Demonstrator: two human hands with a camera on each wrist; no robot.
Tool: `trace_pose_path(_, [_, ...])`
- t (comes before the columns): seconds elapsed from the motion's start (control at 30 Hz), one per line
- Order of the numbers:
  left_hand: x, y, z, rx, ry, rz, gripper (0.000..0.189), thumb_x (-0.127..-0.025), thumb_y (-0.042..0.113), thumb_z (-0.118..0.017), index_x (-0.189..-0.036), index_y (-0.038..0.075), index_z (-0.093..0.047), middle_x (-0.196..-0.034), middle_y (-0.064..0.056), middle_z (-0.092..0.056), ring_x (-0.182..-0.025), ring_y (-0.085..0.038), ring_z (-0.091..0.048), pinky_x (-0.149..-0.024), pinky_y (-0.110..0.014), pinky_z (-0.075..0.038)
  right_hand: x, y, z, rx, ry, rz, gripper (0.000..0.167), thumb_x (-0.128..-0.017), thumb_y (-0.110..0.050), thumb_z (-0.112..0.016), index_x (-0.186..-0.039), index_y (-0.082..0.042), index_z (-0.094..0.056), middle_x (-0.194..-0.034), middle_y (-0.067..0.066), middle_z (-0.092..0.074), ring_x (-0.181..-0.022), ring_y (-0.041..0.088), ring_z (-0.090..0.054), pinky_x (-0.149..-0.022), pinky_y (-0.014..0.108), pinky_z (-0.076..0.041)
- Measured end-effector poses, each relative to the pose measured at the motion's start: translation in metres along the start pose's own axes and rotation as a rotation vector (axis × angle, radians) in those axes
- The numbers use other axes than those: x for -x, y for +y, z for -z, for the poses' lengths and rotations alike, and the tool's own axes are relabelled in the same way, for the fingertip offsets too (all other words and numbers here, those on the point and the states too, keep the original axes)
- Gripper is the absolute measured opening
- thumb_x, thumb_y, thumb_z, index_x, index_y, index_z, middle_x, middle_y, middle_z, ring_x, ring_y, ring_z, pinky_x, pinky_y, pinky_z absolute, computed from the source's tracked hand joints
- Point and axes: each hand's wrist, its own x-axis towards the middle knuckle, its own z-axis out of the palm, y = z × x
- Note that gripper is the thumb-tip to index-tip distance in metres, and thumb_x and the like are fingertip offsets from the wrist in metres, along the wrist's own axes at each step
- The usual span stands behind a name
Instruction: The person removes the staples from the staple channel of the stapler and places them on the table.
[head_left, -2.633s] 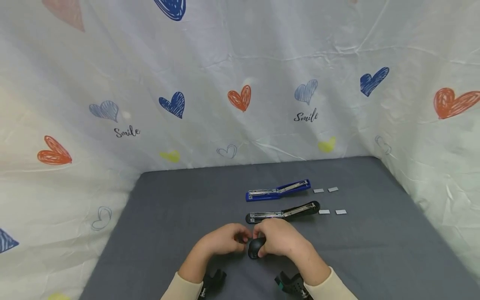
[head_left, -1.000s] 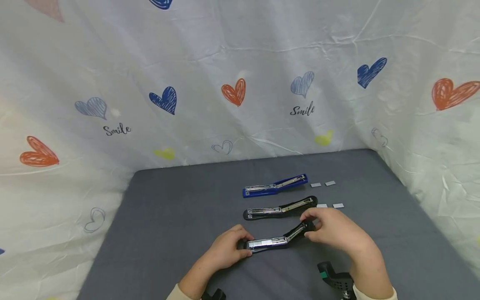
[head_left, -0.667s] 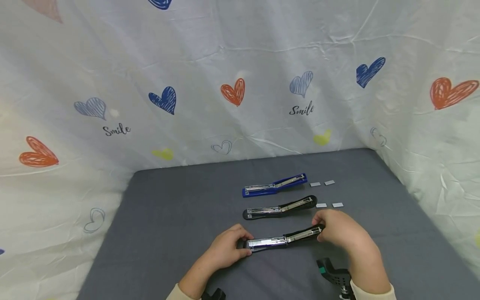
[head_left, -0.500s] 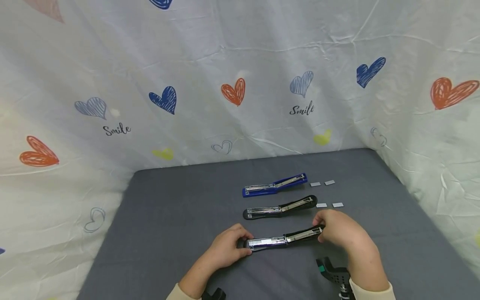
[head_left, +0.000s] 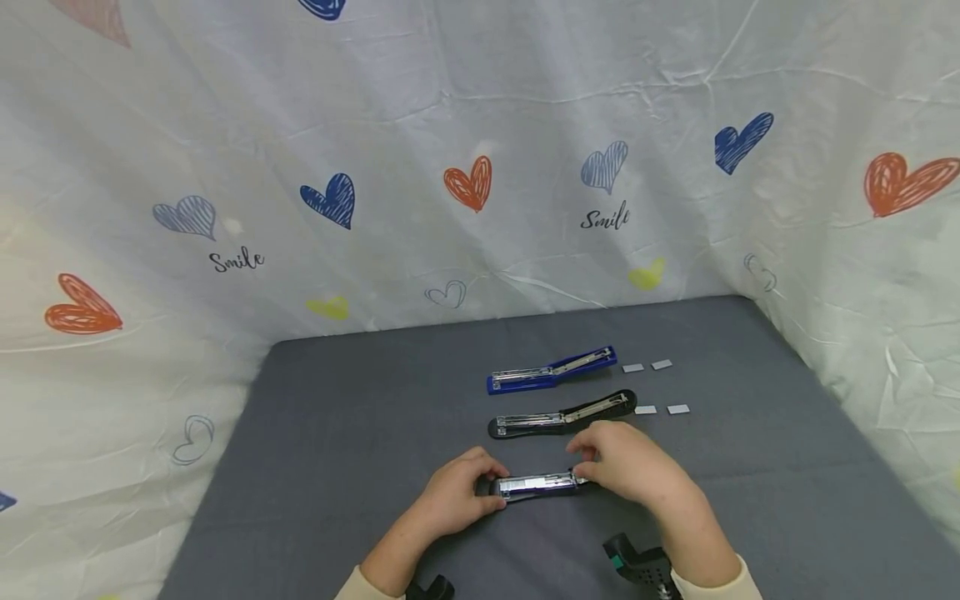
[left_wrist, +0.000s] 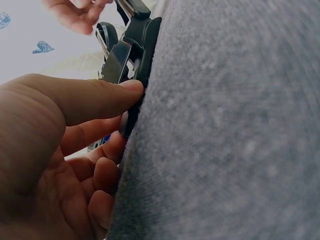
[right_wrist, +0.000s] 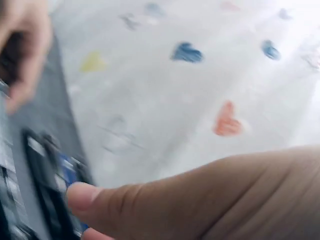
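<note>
A black stapler [head_left: 536,486], folded open with its silver metal inside facing up, lies nearest the person on the grey cloth. My left hand [head_left: 453,500] pinches its left end between thumb and fingers; in the left wrist view the thumb [left_wrist: 107,97] presses on the stapler's side [left_wrist: 145,57]. My right hand [head_left: 630,462] is over the hinge and hides the right part of the stapler. Its fingers are loosely bent, and in the left wrist view they appear apart from the stapler.
Behind lie another opened black stapler [head_left: 562,418] and an opened blue stapler [head_left: 551,372]. To their right are small pale strips [head_left: 645,410], two per row, perhaps staples. A white curtain [head_left: 390,125] printed with hearts hangs around the grey table [head_left: 360,417].
The stapler was unfolded by my right hand, which held its far end. Now the right hand has moved left along it to the hinge. My left hand stays at the left end.
</note>
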Motion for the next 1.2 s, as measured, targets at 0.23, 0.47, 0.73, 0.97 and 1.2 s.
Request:
trace_pose_path(0.23, [0.000, 0.000, 0.000, 0.010, 0.003, -0.009, 0.031, -0.079, 0.023, -0.090, -0.106, 0.024, -0.076, -0.092, 0.015, -0.056, -0.079, -0.003, -0.052, -0.071, -0.025, -0.045, -0.012, -0.014, -0.035, 0.052, -0.045, 0.021, 0.002, -0.083, -0.008, -0.083, -0.084, -0.009, -0.081, -0.076, -0.007, -0.069, -0.065, 0.009, -0.054, -0.064, 0.034, -0.047])
trace_pose_path(0.47, [-0.001, 0.001, 0.001, 0.020, 0.000, -0.014, 0.030, -0.078, 0.022, -0.090, -0.105, 0.023, -0.076, -0.091, 0.014, -0.056, -0.079, -0.003, -0.052, -0.071, -0.025, -0.045, -0.016, -0.017, -0.044, 0.083, -0.011, -0.023, 0.012, -0.082, -0.009, -0.082, -0.073, -0.014, -0.077, -0.066, -0.009, -0.062, -0.061, 0.011, -0.051, -0.061, 0.036, -0.045])
trace_pose_path(0.73, [0.000, 0.000, 0.002, 0.033, -0.013, -0.013, 0.029, -0.079, 0.022, -0.089, -0.105, 0.023, -0.076, -0.092, 0.014, -0.056, -0.077, -0.004, -0.052, -0.069, -0.024, -0.044, -0.021, -0.019, -0.051, -0.050, 0.049, -0.059, 0.027, -0.081, -0.017, -0.086, -0.063, -0.018, -0.067, -0.060, -0.010, -0.056, -0.056, 0.010, -0.049, -0.055, 0.030, -0.041])
trace_pose_path(0.97, [0.001, 0.000, 0.002, 0.036, -0.008, -0.012, 0.029, -0.079, 0.021, -0.089, -0.105, 0.022, -0.076, -0.091, 0.013, -0.056, -0.074, -0.005, -0.051, -0.067, -0.024, -0.043, -0.025, -0.021, -0.055, -0.105, 0.076, -0.076, 0.018, -0.077, -0.009, -0.089, -0.079, -0.011, -0.071, -0.068, -0.006, -0.062, -0.061, 0.010, -0.055, -0.060, 0.033, -0.046])
trace_pose_path(1.2, [0.001, 0.000, 0.001, 0.039, -0.007, -0.014, 0.029, -0.079, 0.021, -0.089, -0.104, 0.022, -0.076, -0.091, 0.014, -0.056, -0.075, -0.003, -0.051, -0.068, -0.024, -0.044, -0.022, -0.018, -0.047, -0.083, 0.070, 0.022, 0.006, -0.080, -0.009, -0.086, -0.081, -0.012, -0.081, -0.075, -0.008, -0.071, -0.065, 0.005, -0.059, -0.062, 0.031, -0.050])
